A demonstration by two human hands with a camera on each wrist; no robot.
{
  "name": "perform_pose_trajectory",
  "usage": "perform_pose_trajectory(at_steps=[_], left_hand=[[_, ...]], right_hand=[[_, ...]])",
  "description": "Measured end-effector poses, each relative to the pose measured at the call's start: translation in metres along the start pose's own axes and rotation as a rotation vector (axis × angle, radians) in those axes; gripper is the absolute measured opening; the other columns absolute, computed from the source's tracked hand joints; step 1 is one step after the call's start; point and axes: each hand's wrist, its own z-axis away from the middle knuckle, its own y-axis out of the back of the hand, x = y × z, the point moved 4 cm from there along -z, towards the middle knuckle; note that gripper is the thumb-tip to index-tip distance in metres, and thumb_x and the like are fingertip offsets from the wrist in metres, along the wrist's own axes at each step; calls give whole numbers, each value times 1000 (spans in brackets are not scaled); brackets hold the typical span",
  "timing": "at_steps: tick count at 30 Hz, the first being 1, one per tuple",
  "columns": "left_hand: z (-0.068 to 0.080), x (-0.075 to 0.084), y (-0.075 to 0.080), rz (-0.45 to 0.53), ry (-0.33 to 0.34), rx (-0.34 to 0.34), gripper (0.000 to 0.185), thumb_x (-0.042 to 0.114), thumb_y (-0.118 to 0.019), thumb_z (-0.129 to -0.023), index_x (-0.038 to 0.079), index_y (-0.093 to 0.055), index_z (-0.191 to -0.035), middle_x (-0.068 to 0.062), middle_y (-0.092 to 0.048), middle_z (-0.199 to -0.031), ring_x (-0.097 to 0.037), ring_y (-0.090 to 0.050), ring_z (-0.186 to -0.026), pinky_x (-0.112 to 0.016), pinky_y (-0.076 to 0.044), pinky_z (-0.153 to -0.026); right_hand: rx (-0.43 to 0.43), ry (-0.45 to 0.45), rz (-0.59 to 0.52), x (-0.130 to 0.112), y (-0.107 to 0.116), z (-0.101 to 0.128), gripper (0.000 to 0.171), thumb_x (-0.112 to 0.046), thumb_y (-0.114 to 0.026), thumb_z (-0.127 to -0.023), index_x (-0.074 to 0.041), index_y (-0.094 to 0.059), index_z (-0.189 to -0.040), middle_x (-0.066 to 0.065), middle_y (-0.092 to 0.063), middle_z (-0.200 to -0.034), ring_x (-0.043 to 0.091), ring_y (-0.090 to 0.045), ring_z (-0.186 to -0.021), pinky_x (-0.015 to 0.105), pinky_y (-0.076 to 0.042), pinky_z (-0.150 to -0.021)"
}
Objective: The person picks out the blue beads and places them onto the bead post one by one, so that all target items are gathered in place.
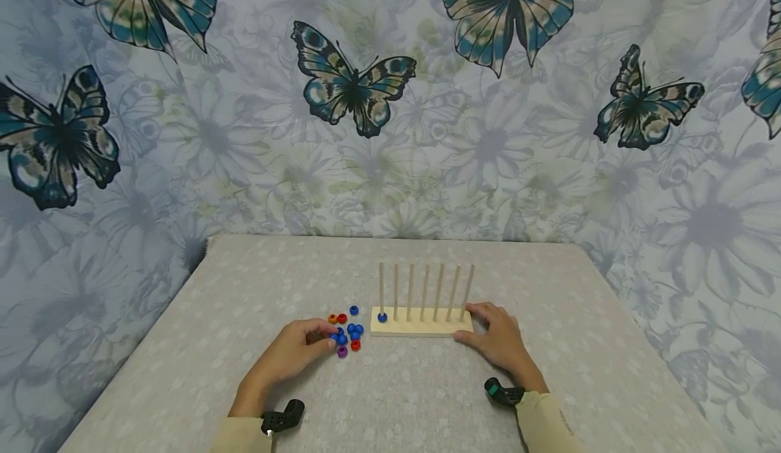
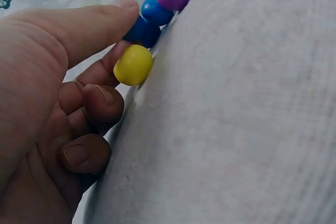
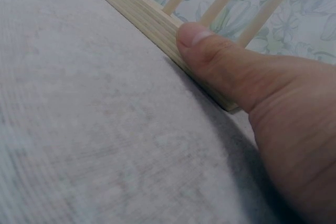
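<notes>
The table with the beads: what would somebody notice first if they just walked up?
Probably the wooden peg rack in the middle of the table, with one blue bead on its leftmost peg. The right hand holds the rack's right end. Just left of the rack, the left hand pinches a yellow bead at a little heap of bright beads.

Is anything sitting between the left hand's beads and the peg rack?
Nothing visible does. The left hand pinches at the loose beads, which lie on the table just left of the peg rack. Only bare cloth separates them. The right hand holds the rack's far right end, clear of that path.
</notes>
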Motion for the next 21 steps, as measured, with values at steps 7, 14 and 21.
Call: perform_pose_trajectory(at_steps=[7, 14, 21], left_hand=[[0, 9, -1, 23, 9, 16, 18, 28, -73, -92, 29, -72, -110, 8, -69, -94, -13, -58, -75, -26, -49, -63], [2, 14, 0, 31, 36, 56, 19, 27, -71, -95, 28, -71, -114, 6, -68, -90, -15, -56, -71, -28, -48, -56], [4, 24, 13, 14, 29, 166, 24, 29, -66, -98, 23, -68, -121, 5, -69, -102, -15, -56, -80, -27, -47, -62]], right_hand=[[-9, -12, 6, 2, 0, 2, 79, -69, -73, -76, -21, -61, -137, 2, -63, -132, 28, -55, -124, 52, -35, -98], [-18, -12, 0, 3, 0, 3, 79, -69, -74, -75, -22, -61, -137, 1, -63, -132, 27, -55, -125, 51, -35, -100], [-12, 0, 4, 4, 0, 2, 78, -69, -74, -76, -21, -61, -137, 2, -63, -133, 28, -55, -125, 51, -35, -99]])
